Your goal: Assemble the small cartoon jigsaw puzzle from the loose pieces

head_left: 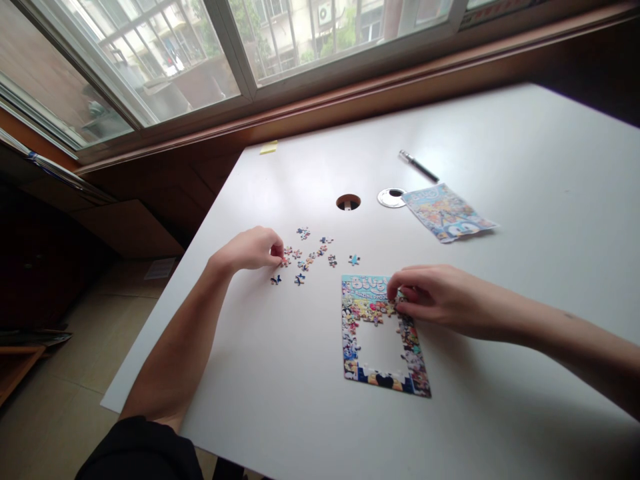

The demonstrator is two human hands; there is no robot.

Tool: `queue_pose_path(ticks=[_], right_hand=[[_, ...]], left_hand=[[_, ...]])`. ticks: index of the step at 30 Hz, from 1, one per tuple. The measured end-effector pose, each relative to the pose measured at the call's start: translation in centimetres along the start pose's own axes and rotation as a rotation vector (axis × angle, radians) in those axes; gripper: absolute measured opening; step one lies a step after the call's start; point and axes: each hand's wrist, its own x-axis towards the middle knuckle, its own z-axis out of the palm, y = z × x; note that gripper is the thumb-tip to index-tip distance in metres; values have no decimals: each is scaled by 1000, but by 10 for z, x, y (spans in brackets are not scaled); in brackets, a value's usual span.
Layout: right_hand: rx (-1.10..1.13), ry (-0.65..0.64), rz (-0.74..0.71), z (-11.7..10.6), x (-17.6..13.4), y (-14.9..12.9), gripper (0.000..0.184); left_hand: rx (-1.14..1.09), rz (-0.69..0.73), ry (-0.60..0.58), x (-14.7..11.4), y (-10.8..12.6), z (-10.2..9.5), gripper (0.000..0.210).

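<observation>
A jigsaw puzzle (417, 363) lies flat on the white table, its border and upper rows joined around a bare middle. My right hand (435, 297) rests over its upper right part, fingers curled together; a puzzle piece (391, 309) shows at the fingertips, partly hidden by them. To the left, my left hand (255, 250) pinches at the edge of a loose group of several puzzle pieces (310, 259), with a reddish piece (285, 263) at its thumb and fingertip. A light blue piece (354, 259) lies apart, just above the puzzle.
Behind the puzzle, a crumpled picture sheet (447, 212) lies on the white table (280, 373), with a dark pen (419, 165) beyond it. A round cable hole (349, 202) and its metal cover (390, 198) are near. A yellow sticky note (269, 147) sits at the far edge, below the window.
</observation>
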Motion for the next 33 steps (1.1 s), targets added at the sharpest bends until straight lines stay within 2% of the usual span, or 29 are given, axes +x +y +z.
queue_pose_path(ticks=[33], right_hand=[[-4,5,-19,2,-1,4,13]], left_hand=[[4,16,-9,-4,5,-4,21]])
